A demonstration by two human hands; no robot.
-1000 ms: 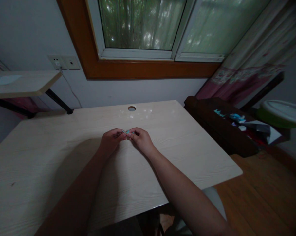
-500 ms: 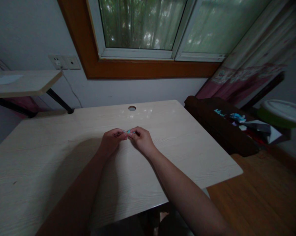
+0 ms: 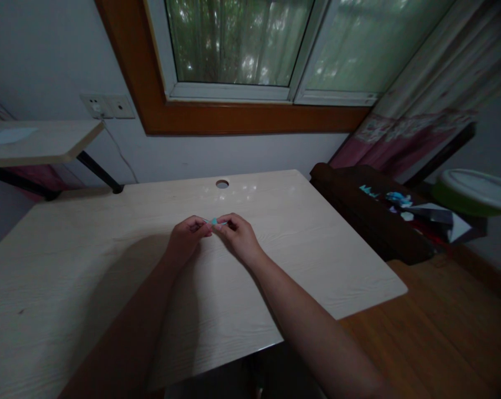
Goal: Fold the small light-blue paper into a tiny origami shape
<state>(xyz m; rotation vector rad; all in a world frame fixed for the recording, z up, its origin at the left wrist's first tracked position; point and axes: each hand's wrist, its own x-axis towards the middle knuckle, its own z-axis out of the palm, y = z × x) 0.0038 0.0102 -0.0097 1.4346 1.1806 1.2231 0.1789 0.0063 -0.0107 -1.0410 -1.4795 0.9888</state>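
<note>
Between my fingertips, over the middle of the pale wooden desk, is a small light-blue piece, too small and too covered to name; it could be folded paper. My left hand pinches its left end, thumb in front. From the other side my right hand pinches its right end between thumb and forefinger. Both thumbs nearly meet in front of the piece. The lower parts of it lie hidden behind the fingers.
A round cable hole is near the desk's back edge. A raised shelf on black legs stands at the back left. On the right, a dark wooden bench holds light-blue bits, papers and a green tub.
A little more of the light-blue piece shows between my fingertips. Both hands stay closed on it in nearly the same place, and the view has shifted slightly.
</note>
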